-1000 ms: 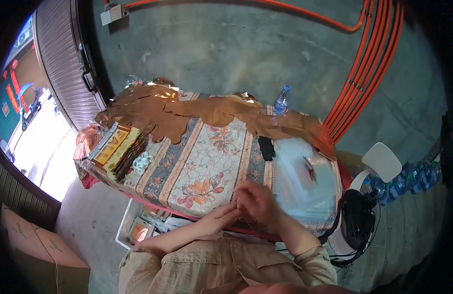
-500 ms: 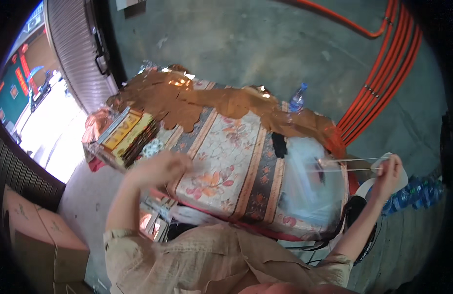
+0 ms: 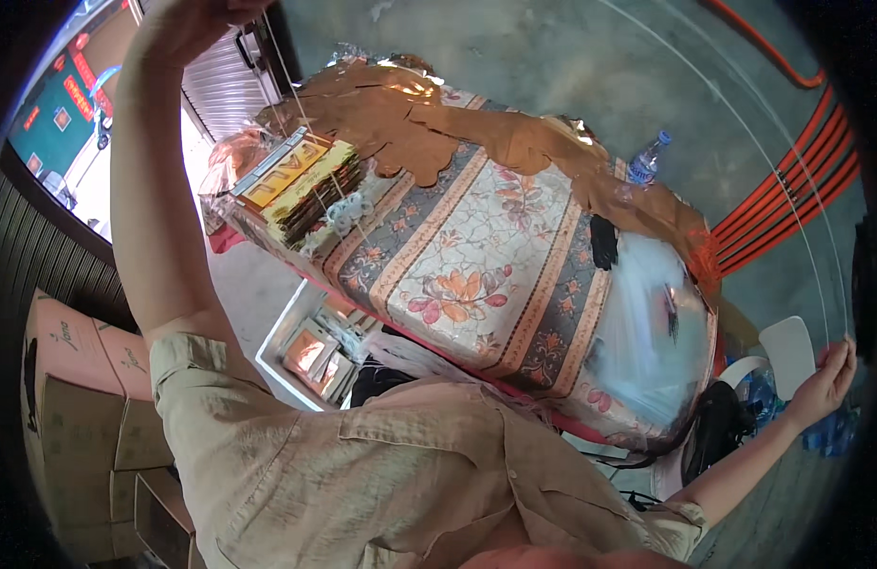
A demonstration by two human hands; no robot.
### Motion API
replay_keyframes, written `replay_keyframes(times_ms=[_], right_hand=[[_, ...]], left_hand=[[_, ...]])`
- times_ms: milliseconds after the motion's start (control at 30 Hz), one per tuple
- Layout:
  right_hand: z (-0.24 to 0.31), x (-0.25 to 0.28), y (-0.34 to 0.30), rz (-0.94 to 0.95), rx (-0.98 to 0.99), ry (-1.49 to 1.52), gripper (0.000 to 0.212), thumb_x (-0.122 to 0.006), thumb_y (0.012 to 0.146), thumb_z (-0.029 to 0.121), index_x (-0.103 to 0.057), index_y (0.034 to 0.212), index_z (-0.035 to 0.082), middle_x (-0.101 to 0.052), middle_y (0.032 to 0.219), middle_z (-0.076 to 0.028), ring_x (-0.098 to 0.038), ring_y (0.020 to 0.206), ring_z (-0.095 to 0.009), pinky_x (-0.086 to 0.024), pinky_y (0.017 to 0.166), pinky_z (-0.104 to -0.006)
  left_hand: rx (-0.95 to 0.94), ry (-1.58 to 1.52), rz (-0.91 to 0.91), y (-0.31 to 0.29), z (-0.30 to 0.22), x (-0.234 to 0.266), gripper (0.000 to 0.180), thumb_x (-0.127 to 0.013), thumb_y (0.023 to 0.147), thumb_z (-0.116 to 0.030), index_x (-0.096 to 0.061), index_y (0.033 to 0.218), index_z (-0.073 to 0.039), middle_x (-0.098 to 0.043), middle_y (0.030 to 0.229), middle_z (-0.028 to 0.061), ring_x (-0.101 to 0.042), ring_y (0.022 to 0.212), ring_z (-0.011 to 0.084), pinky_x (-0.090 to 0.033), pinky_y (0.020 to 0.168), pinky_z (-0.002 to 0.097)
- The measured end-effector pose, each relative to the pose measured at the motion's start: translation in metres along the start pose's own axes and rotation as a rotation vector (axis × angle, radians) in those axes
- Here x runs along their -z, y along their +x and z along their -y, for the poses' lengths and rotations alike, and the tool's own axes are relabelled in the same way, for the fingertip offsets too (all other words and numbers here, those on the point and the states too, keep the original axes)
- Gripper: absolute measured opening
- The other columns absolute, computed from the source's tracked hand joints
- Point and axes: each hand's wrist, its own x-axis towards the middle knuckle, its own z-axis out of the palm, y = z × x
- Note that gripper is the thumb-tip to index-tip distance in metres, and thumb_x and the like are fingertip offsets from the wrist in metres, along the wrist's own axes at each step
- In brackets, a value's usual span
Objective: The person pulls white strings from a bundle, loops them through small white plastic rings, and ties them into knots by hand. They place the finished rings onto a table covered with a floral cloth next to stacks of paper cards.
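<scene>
At the upper left my left hand [image 3: 199, 27] is raised high, partly cut off by the frame's top edge, its fingers curled. Pale thin string [image 3: 289, 81] hangs beside it, passing in front of a stack of yellow-printed sheets [image 3: 285, 176] on the table. Far right, my right hand [image 3: 827, 381] pinches strands of white string that arc up out of the frame. The string's full run between the hands is out of sight. Next to the stack lies a pale curly bundle [image 3: 348, 211]. Clear plastic bags [image 3: 637, 332] cover the table's right end.
A flowered cloth [image 3: 457, 294] covers the table. Shiny brown sheeting [image 3: 500, 137] runs along its far edge, with a water bottle [image 3: 649, 159] and a black cloth-like item [image 3: 603, 242]. Cardboard boxes [image 3: 78, 446] stand lower left; a white chair back [image 3: 787, 356] is near my right hand.
My left hand has risen from over the table to the top left. My right hand has moved outward and lower. The string now spreads in long, wide strands, and the view has shifted.
</scene>
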Motion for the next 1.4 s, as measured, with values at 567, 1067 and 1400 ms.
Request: replay_keyframes(times_ms=[567, 1067, 1400], right_hand=[[0.054, -0.057, -0.146, 1.396, -0.681, 0.866, 0.014, -0.060, 0.076, 0.008, -0.060, 0.083, -0.004, -0.058, 0.080, -0.016, -0.056, 0.046, -0.016, -0.041, 0.041, -0.0221], [0.129, -0.168, -0.217, 1.219, -0.328, 0.633, 0.013, -0.052, 0.085, 0.013, -0.056, 0.092, 0.002, -0.058, 0.080, -0.012, -0.058, 0.075, -0.022, -0.043, 0.063, -0.0316], [0.115, -0.163, -0.234, 1.288, -0.529, 0.779, 0.020, -0.051, 0.088, 0.021, -0.055, 0.087, 0.001, -0.057, 0.067, -0.011, -0.057, 0.058, -0.020, -0.041, 0.052, -0.0312]], left_hand=[[-0.413, 0.393, -1.334, -0.059, 0.003, -0.121, 0.022, -0.038, 0.093, -0.016, -0.047, 0.081, -0.001, -0.046, 0.070, 0.0020, -0.042, 0.057, 0.0061, -0.030, 0.045, 0.0178], [0.900, 0.858, -0.866, -0.037, 0.333, -0.107, 0.016, -0.049, 0.085, -0.006, -0.042, 0.099, -0.004, -0.049, 0.070, 0.0020, -0.047, 0.061, 0.0118, -0.038, 0.056, 0.0234], [0.968, 0.738, -0.803, -0.024, 0.353, -0.098, 0.020, -0.048, 0.082, 0.002, -0.041, 0.100, -0.002, -0.054, 0.073, 0.0066, -0.050, 0.063, 0.0120, -0.041, 0.060, 0.0254]])
